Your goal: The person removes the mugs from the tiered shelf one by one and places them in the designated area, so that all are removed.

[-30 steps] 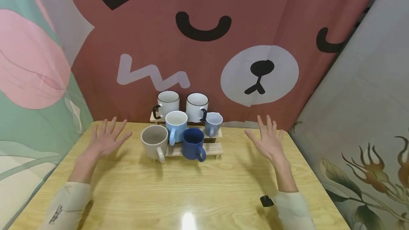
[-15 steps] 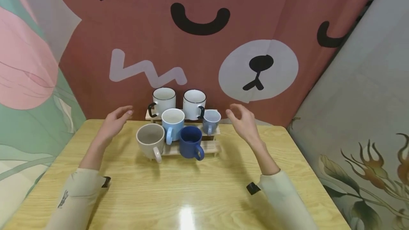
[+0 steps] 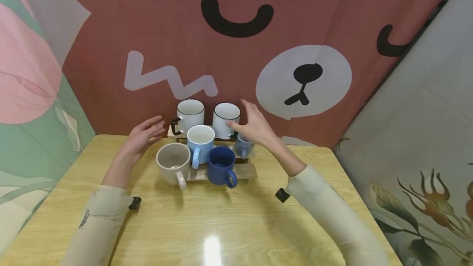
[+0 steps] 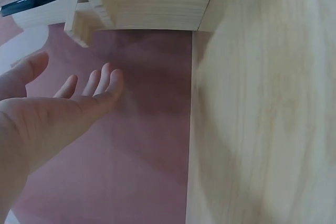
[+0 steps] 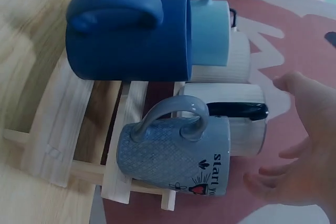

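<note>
My right hand (image 3: 255,126) reaches over the small grey-blue cup (image 3: 242,147), thumb and fingers spread at the rear-right white mug (image 3: 223,122) with black rim. In the right wrist view a gap shows between the hand (image 5: 315,145) and that mug's rim. My left hand (image 3: 142,138) hovers left of the wooden rack (image 3: 242,171), fingers relaxed, holding nothing. Another white mug (image 3: 191,115) with a black handle stands at the rear left. Forward of it are a light blue mug (image 3: 201,145), a dark blue mug (image 3: 219,169) and a beige mug (image 3: 171,161).
The stepped rack stands at the back of a wooden table (image 3: 177,225). Behind it hangs a red curtain (image 3: 166,32) with a bear face. A grey floral curtain (image 3: 425,114) borders the right side, a green and pink one (image 3: 33,114) the left.
Both hands have moved inward from the table's sides. The right has gone farther, up to the rear-right white mug, and now partly covers the small cup. The mugs have stayed in place.
</note>
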`<state>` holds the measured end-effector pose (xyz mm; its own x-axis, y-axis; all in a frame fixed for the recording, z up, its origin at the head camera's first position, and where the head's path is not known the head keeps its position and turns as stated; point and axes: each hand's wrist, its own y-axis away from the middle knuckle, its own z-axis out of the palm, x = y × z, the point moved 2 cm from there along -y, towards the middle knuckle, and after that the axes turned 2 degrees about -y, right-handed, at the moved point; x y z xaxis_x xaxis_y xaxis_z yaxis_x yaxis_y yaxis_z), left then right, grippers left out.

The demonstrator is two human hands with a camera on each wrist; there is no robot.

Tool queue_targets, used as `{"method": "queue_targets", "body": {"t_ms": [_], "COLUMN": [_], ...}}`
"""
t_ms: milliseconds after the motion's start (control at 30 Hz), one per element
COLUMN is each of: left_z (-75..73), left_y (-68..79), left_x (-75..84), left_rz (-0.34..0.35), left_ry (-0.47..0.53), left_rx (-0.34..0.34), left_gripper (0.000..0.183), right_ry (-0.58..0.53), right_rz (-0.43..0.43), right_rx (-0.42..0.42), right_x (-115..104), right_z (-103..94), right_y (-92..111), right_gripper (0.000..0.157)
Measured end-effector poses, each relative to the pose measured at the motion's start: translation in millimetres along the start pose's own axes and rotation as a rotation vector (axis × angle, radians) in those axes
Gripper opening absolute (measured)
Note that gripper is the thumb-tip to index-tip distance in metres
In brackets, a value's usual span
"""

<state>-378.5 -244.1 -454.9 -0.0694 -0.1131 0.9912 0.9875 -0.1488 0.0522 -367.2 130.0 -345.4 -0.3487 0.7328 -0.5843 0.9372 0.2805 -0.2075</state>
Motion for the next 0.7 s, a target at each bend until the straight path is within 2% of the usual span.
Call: {"method": "queue_targets", "body": {"t_ms": [267,467,700], "left_z": [9.7,10.9,11.9], "left_y": [-9.2,-11.5,-14.6], "left_x": [-7.3,-10.8,-15.8], "left_rz": [-0.022,-0.039,-0.075], "left_ry": [-0.048,-0.094,-0.097], "left_rx": [-0.052,-0.044,-0.056], "left_gripper": [0.069,0.063,0.064], "right_ry": [0.061,0.012,-0.056], "right_rz": [0.019,0.053,0.100], "right_rx": [-0.069,-0.075,-0.072], "right_x": [-6.7,-8.8,-3.1], "right_z": [9.9,13.5,20.7], "right_y": [-22.7,-28.8,-34.2], "right_gripper": [0.111,0.113,0.112]}}
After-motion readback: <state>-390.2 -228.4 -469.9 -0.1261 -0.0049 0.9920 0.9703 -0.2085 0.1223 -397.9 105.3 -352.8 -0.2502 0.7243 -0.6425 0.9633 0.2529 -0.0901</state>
